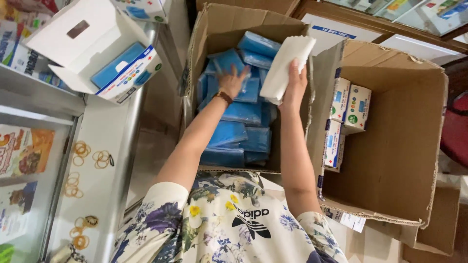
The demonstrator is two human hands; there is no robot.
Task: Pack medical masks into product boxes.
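My left hand (233, 81) reaches down into an open cardboard box (214, 34) and rests with spread fingers on the blue plastic-wrapped packs (241, 134) that fill it. A dark band sits on that wrist. My right hand (295, 85) holds a stack of flat white folded cartons (286, 65) upright over the box's right edge.
A second, larger cardboard box (399, 151) stands to the right with a few small white and blue boxes (348, 109) against its left wall. On the counter at left lies an open white carton (105, 58) holding a blue pack, with several rubber bands (92, 158) below it.
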